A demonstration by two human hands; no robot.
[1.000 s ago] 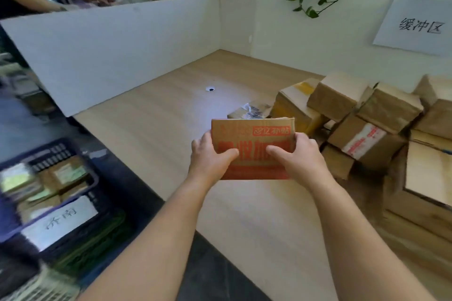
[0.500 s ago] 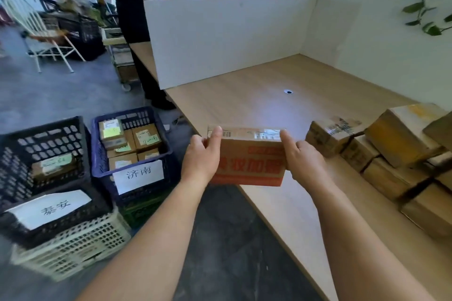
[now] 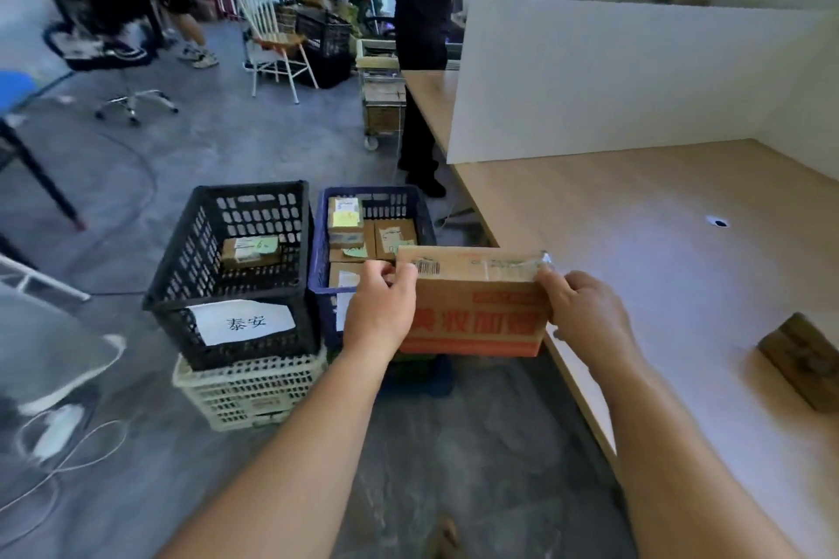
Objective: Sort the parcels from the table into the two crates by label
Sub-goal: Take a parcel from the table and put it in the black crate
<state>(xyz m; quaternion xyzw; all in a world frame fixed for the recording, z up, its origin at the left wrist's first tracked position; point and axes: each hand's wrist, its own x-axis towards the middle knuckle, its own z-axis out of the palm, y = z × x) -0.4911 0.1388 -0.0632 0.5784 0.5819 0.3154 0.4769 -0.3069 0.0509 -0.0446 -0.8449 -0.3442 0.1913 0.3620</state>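
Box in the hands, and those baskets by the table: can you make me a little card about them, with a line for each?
held thing: cardboard parcel with red print, barcode label on top
left hand: grips its left end
right hand: grips its right end
where: in the air past the table edge, near the blue crate
black crate: one labelled parcel inside, white paper sign on front
blue crate: several parcels inside
table: one small parcel at the right
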